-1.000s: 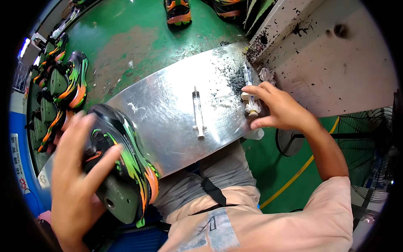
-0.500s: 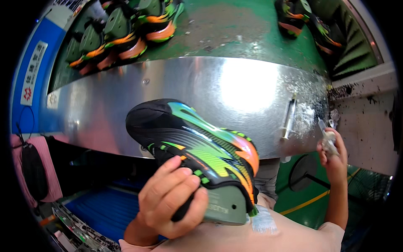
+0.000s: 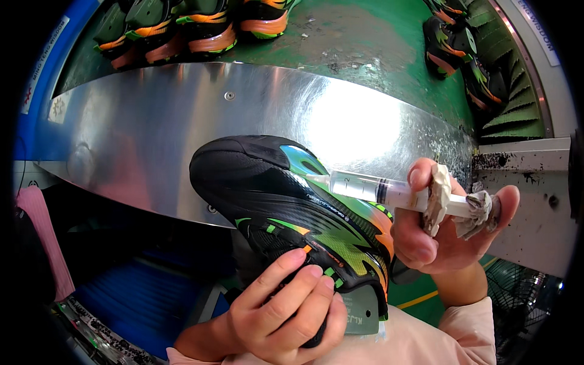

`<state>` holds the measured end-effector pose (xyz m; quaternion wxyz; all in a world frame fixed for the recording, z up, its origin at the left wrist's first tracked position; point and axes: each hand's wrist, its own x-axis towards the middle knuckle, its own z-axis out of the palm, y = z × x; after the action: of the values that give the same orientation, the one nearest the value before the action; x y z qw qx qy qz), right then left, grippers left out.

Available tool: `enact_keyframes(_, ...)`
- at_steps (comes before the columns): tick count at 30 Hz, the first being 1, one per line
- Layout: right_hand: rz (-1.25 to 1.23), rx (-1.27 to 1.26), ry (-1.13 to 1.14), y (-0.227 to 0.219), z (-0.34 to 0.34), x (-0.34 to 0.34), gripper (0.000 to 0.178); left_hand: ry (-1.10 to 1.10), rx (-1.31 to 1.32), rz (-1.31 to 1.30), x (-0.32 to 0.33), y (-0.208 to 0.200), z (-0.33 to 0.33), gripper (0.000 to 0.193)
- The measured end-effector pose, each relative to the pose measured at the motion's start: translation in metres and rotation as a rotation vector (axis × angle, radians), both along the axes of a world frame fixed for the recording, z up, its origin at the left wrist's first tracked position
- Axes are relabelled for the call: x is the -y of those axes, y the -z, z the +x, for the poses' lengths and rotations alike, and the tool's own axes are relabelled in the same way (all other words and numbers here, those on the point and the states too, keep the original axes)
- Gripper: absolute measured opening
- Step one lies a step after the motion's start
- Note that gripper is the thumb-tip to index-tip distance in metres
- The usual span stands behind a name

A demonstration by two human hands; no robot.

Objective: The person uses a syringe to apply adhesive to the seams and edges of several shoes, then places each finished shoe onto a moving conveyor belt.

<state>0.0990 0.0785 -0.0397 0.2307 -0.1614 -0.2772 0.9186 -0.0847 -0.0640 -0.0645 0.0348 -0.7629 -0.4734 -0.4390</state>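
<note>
My left hand (image 3: 286, 313) is closed around the lace side of a black sneaker (image 3: 243, 176) with green and orange patterns, its toe pointing left. A grey-green shoe last (image 3: 362, 310) fills the sneaker's opening. In my right hand (image 3: 447, 243) is a clear syringe (image 3: 359, 185), lying roughly level across the shoe. Its narrow tip is at the shiny sidewall near the forefoot; whether it touches cannot be made out. Crumpled whitish wrapping (image 3: 438, 201) surrounds the finger flange, and more covers the plunger end, where my thumb rests.
Beyond the shoe lies a shiny metal ledge (image 3: 152, 134). Behind it, a worn green surface (image 3: 347, 36) carries several similar sneakers (image 3: 210, 36) at far left and more sneakers (image 3: 450, 48) at far right, beside a slatted green curtain (image 3: 517, 115). A pink cloth (image 3: 45, 237) hangs at left.
My right hand has come from the far right to the shoe, bringing the syringe over its side. The shoe has shifted slightly right. Another syringe seen earlier on the ledge is out of sight.
</note>
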Motion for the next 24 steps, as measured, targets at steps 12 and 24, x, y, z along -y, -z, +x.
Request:
enact_keyframes(12, 0.277, 0.221, 0.03, -0.01, -0.018, 0.009, 0.108, 0.006, 0.013, 0.091, 0.0, 0.015, -0.001, 0.01)
enact_keyframes(24, 0.101, 0.268, 0.079, -0.016, 0.047, 0.04, 0.107, 0.022, -0.213, -0.273, 0.037, -0.003, -0.007, 0.02)
